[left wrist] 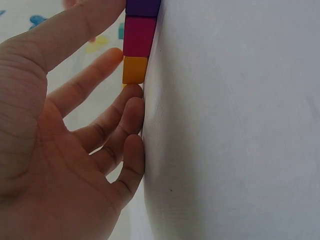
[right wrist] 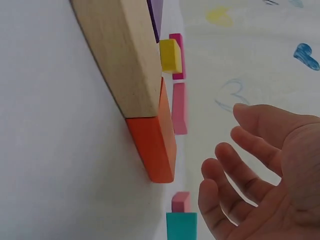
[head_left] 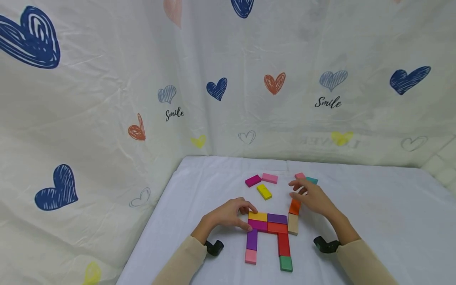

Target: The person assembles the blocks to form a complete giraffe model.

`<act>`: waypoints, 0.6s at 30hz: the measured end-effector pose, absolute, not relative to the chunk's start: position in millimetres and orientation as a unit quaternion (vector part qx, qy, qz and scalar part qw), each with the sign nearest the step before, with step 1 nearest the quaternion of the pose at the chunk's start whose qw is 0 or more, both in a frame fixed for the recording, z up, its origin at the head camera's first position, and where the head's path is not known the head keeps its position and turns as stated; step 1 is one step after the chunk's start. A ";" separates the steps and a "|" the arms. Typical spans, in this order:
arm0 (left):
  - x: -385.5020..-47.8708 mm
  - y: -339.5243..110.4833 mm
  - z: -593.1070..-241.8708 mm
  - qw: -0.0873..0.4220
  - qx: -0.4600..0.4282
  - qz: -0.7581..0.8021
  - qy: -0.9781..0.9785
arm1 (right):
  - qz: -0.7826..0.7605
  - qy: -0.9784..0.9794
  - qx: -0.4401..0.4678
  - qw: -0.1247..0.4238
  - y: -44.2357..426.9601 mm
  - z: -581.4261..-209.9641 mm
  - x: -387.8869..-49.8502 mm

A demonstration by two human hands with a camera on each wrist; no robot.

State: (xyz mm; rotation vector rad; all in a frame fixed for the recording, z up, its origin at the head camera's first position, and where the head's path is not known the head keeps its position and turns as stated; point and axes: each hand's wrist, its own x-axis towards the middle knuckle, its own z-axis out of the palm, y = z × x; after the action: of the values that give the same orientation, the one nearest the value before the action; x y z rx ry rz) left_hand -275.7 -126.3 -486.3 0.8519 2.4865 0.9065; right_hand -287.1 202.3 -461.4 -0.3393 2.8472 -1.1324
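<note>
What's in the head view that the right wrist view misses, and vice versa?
Head only: the left hand, the amber block at its fingertips, both red blocks, the green block.
Right wrist only: the palm side of the right hand; the uncovered far end of the orange block.
Both: right hand, orange block, wooden block, loose yellow block, teal block.

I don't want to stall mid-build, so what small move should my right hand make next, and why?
Probably lower your right hand onto the teal block: the hand is empty, and that block lies close by, apart from the orange block.
</note>
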 end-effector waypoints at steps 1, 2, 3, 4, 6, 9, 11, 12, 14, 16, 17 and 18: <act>-275.7 -126.2 -486.0 0.180 0.302 0.321 0.879 | -0.364 0.924 -0.113 0.029 199.4 -460.4 -291.9; -275.7 -126.0 -486.0 0.179 0.303 0.321 0.879 | -0.362 0.924 -0.116 0.031 196.7 -459.5 -297.4; -275.7 -125.7 -485.9 0.179 0.305 0.321 0.879 | -0.357 0.926 -0.116 0.034 193.8 -458.6 -303.2; -275.8 -125.5 -485.9 0.179 0.305 0.321 0.879 | -0.353 0.928 -0.116 0.038 191.2 -457.8 -309.6; -276.0 -125.0 -486.2 0.179 0.306 0.321 0.878 | -0.343 0.931 -0.119 0.046 186.8 -457.5 -322.0; -276.5 -124.1 -486.8 0.180 0.309 0.321 0.877 | -0.331 0.934 -0.117 0.061 179.9 -457.8 -337.4; -276.7 -124.0 -486.9 0.181 0.308 0.321 0.877 | -0.325 0.935 -0.118 0.073 176.6 -459.5 -345.1; -276.7 -124.0 -486.8 0.182 0.308 0.321 0.877 | -0.320 0.937 -0.117 0.079 175.3 -460.8 -348.5; -276.4 -124.4 -486.4 0.183 0.307 0.321 0.877 | -0.307 0.941 -0.114 0.086 173.1 -463.7 -354.9; -276.4 -125.1 -486.3 0.184 0.304 0.321 0.878 | -0.292 0.945 -0.115 0.090 171.8 -467.5 -361.2; -276.4 -125.3 -486.3 0.184 0.302 0.322 0.878 | -0.285 0.947 -0.117 0.091 171.2 -469.1 -363.8; -276.4 -125.5 -486.5 0.185 0.301 0.323 0.878 | -0.279 0.949 -0.113 0.092 170.7 -470.9 -366.4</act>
State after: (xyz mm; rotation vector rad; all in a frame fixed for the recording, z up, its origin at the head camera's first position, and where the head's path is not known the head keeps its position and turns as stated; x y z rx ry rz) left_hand -276.4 -125.5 -486.5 0.8481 2.4748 0.9106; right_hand -366.4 170.7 -470.9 -0.3369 2.8194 -0.8274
